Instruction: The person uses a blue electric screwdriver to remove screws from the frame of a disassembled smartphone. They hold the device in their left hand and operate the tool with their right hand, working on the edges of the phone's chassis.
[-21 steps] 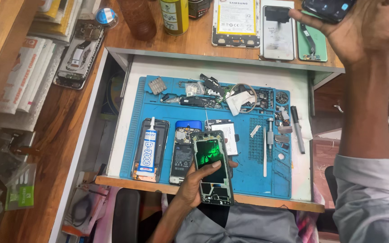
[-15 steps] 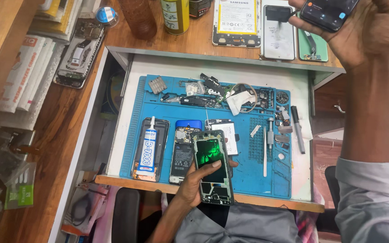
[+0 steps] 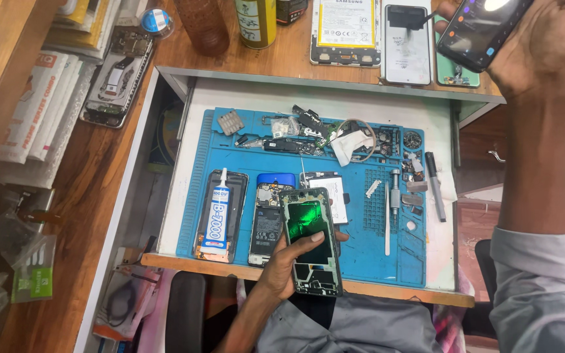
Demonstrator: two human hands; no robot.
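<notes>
My left hand [image 3: 290, 263] grips an opened phone frame [image 3: 309, 239] with a green shiny inner plate, held over the front edge of the blue repair mat [image 3: 361, 261]. My right hand [image 3: 544, 46] is raised at the top right and holds a working dark phone [image 3: 482, 29] with its screen lit, tilted toward me. On the mat, left of the held frame, lie a disassembled phone with a blue top [image 3: 269, 216] and a phone back with a glue tube [image 3: 219, 212] resting on it.
Small parts, screws, a flex cable and white cloth [image 3: 348, 145] lie along the mat's far edge; a screwdriver [image 3: 435, 186], tweezers [image 3: 387, 219] at right. Phone batteries and panels [image 3: 342, 29], bottles [image 3: 256, 19] on the wooden desk behind. Stacked packages [image 3: 27, 111] at left.
My right hand has drawn the dark phone nearer to me and tilted it so its lit screen shows. The left hand and the green frame stayed put.
</notes>
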